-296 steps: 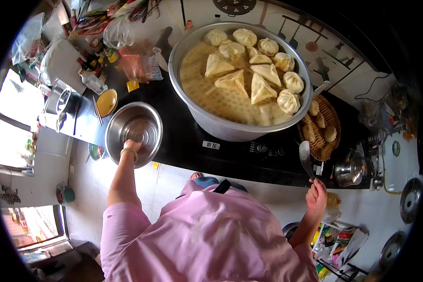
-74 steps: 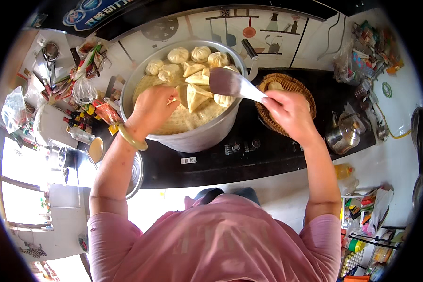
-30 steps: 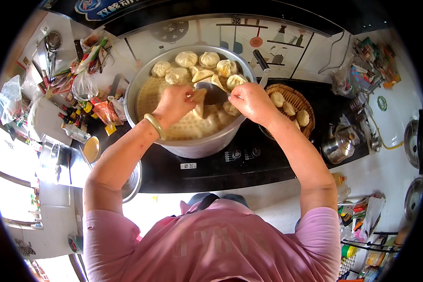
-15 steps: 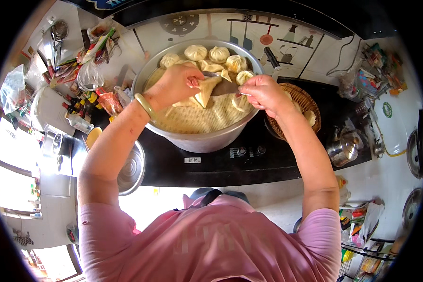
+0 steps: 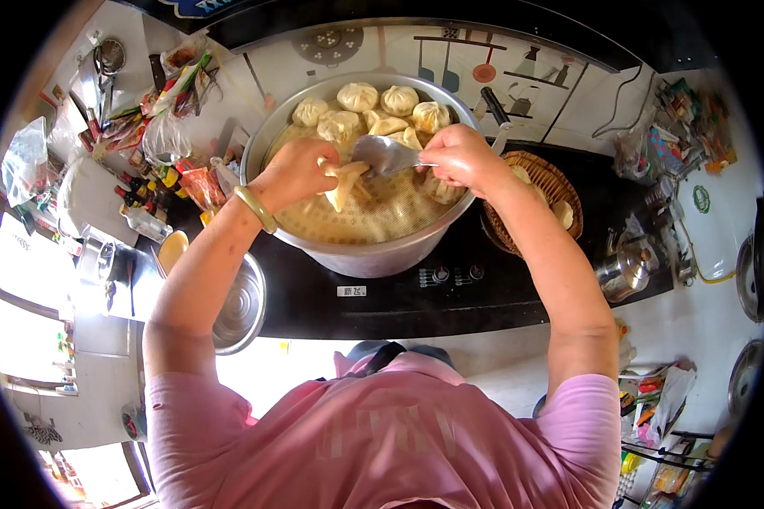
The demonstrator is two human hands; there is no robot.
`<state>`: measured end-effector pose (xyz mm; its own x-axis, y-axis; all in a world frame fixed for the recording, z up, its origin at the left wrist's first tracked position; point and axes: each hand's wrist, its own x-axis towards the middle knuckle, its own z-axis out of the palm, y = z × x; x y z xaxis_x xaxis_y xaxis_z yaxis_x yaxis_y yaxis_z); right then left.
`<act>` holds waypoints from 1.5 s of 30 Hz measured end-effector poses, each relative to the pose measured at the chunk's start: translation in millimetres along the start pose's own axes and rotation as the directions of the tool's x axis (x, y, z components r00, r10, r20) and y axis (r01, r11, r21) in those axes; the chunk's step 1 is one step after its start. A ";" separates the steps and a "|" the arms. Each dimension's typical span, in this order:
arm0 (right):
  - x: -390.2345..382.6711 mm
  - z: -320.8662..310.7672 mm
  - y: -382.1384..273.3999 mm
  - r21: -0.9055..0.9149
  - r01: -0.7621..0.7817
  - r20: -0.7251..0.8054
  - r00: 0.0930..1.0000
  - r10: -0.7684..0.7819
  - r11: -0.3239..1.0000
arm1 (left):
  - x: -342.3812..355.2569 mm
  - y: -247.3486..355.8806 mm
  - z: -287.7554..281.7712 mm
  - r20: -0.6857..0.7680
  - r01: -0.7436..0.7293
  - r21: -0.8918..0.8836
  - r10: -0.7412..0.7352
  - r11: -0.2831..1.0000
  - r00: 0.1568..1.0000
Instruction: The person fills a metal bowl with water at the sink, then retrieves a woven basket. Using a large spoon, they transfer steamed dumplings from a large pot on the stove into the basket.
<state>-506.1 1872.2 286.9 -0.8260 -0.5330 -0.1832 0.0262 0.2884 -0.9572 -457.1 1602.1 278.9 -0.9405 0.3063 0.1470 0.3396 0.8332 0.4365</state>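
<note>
A wide silver steamer pot (image 5: pixel 361 263) sits in front of me, lined with a pale dotted mat (image 5: pixel 399 219). My left hand (image 5: pixel 301 174), a pale bangle on its wrist, is closed on a three-cornered steamed bun (image 5: pixel 345 187) over the mat. With closed fingers my right hand (image 5: pixel 463 159) grips a metal spatula (image 5: pixel 386 156), whose blade lies just right of that bun. Round pleated buns (image 5: pixel 358 97) line the pot's far side, with other three-cornered ones (image 5: pixel 388 126) among them. One bun (image 5: pixel 441 192) is partly hidden below my right hand.
Right of the pot stands a wicker basket (image 5: pixel 560 191) with pale pieces in it, partly behind my right forearm. A metal kettle (image 5: pixel 626 270) is farther right. A round metal lid or basin (image 5: pixel 239 305) lies at left, near bottles and bags. A black handle (image 5: pixel 494 103) rises behind the pot.
My left hand has moved left and slightly nearer with the three-cornered bun. The spatula has shifted left, and more of its blade shows between my hands.
</note>
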 end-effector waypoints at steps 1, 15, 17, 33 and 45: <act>1.0 -2.8 4.4 -0.022 0.016 -0.031 0.999 -0.017 1.000 | 1.3 0.0 0.8 -0.005 0.050 -0.029 -0.051 0.998 0.999; 12.2 -0.1 19.5 -0.226 0.068 -0.125 0.987 -0.098 0.972 | -4.5 -28.9 4.3 -0.102 0.061 0.056 -0.055 0.997 0.993; 16.9 3.3 21.7 -0.193 0.059 -0.116 0.990 -0.082 0.979 | -4.9 -20.9 4.0 -0.117 0.059 0.059 -0.052 0.996 0.992; -7.6 14.6 5.4 -0.128 0.227 -0.125 0.962 -0.243 0.965 | 25.8 -12.8 12.6 -0.073 0.266 0.044 -0.262 0.963 0.962; -3.5 12.9 16.9 -0.179 0.170 -0.158 0.967 -0.198 0.969 | 28.9 -30.9 12.4 -0.060 0.293 -0.179 -0.307 0.939 0.950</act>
<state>-495.5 1868.7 268.5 -0.8931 -0.4473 0.0481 -0.2155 0.3315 -0.9185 -494.6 1591.0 258.6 -0.9983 0.0073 0.0585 0.0416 0.7900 0.6117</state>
